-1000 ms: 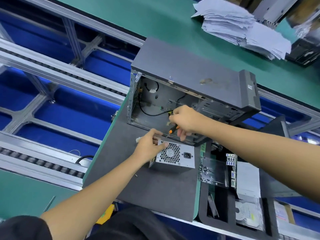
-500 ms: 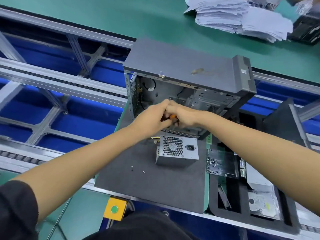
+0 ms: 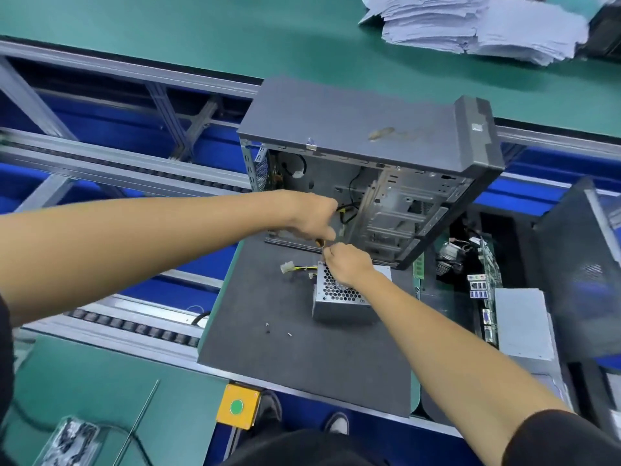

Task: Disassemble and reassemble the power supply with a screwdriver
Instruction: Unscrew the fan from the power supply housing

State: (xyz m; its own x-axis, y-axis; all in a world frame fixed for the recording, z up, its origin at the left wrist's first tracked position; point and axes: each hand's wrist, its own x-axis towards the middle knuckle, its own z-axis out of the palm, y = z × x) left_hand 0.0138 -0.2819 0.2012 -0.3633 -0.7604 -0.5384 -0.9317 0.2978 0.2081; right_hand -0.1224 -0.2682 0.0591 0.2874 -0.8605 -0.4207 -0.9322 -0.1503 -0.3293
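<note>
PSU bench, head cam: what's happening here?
A person is working on a power supply that sits out of the open computer case, on the dark mat in front of it. The left hand grips an orange-handled screwdriver just above the unit; the right hand rests on its fan grille. Two loose screws lie on the mat nearby.

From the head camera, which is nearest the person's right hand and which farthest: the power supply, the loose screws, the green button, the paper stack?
1. Power supply, under the right hand.
2. Loose screws, on the mat, lower left.
3. Green button, at the bench's near edge.
4. Paper stack, far top right.
</note>
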